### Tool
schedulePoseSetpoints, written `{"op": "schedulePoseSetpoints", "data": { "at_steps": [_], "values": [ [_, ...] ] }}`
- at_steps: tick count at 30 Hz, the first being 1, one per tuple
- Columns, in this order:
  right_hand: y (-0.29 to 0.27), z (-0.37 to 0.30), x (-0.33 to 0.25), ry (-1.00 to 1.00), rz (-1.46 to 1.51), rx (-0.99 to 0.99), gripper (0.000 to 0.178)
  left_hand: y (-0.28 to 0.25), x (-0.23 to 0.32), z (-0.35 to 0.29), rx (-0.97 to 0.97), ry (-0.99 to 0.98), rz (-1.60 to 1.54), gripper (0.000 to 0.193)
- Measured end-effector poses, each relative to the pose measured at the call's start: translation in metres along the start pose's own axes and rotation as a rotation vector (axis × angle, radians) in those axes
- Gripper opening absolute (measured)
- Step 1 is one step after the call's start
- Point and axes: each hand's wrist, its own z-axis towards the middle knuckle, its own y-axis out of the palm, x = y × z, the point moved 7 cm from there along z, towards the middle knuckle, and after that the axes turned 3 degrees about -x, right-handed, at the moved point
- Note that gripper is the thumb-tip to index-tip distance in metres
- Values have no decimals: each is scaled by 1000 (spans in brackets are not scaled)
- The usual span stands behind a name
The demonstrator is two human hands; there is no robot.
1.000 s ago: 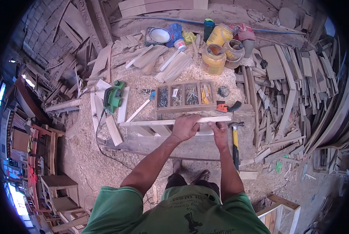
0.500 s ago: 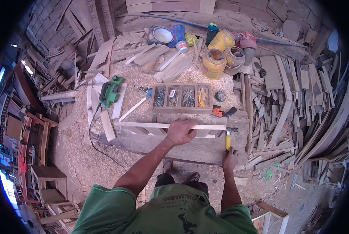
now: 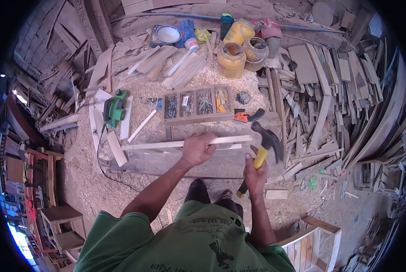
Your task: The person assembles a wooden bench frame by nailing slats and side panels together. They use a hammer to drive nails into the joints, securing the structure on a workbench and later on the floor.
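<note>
Across the low workbench point(image 3: 203, 167) stands a pale wooden frame point(image 3: 234, 140), its long top strip running left to right. My left hand point(image 3: 198, 149) is closed over that strip near its middle, fingers wrapped round it. In my right hand point(image 3: 256, 174) is a claw hammer point(image 3: 260, 156) with a yellow and black handle, raised off the bench. Its dark metal head points up, beyond the frame's right end and apart from it. Just behind the frame sits a divided wooden box point(image 3: 197, 119) with nails and other small fasteners in its compartments.
A green electric planer point(image 3: 117, 109) with a trailing cord lies at the left. An orange and black tool point(image 3: 248, 116) lies right of the box. Yellow jars point(image 3: 231, 63) and a white bowl point(image 3: 168, 34) stand behind. Scrap wood point(image 3: 316, 81) is heaped at right; a slatted wooden piece point(image 3: 309, 245) stands nearby.
My right hand has lifted the hammer off the bench, and its head has come up toward me. My left hand stays on the strip. The whole view has shifted slightly.
</note>
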Motion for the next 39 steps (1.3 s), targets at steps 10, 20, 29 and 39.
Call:
{"op": "schedulePoseSetpoints", "data": {
  "at_steps": [10, 20, 29, 39],
  "values": [
    [46, 29, 25, -21, -268, 108, 37, -10, -13, 0, -317, -54, -315, 36],
    [52, 21, 4, 27, -478, 147, 32, -35, -312, 83, -19, -490, 41, 36],
    [45, 17, 14, 58, -527, 149, 54, -11, -325, 90, 17, -508, 65, 34],
    [46, 15, 18, -50, -492, 118, 47, -8, -318, 92, 53, -398, 75, 24]
  ]
}}
